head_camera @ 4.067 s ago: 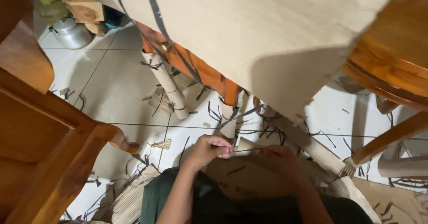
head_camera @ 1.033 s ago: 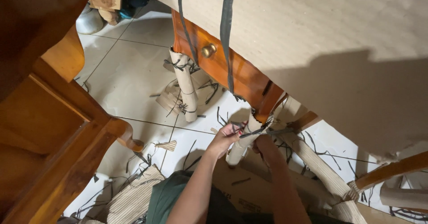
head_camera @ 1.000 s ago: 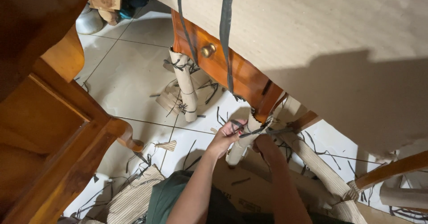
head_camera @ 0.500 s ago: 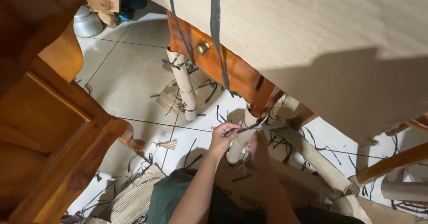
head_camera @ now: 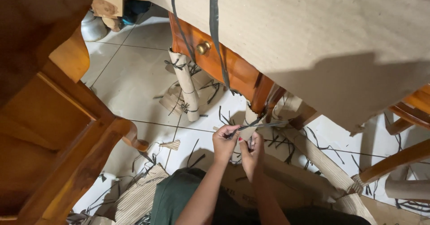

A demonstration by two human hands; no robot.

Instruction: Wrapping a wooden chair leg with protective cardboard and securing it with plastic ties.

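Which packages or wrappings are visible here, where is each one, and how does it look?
Brown paper wrap: over the table top, tan, crossed by dark straps.
Wrapped leg: behind the hands, tan tube tied with dark strips.
Wrapped leg: just beyond the left hand and right hand, which pinch a dark strip.
Flat cardboard: on the floor, brown.

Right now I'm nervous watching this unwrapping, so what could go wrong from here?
Both hands, left hand and right hand, pull one taut dark strap on the paper-wrapped table leg; if it snaps, fingers may get whipped. Loose strap scraps litter the tiled floor and could cause a slip.
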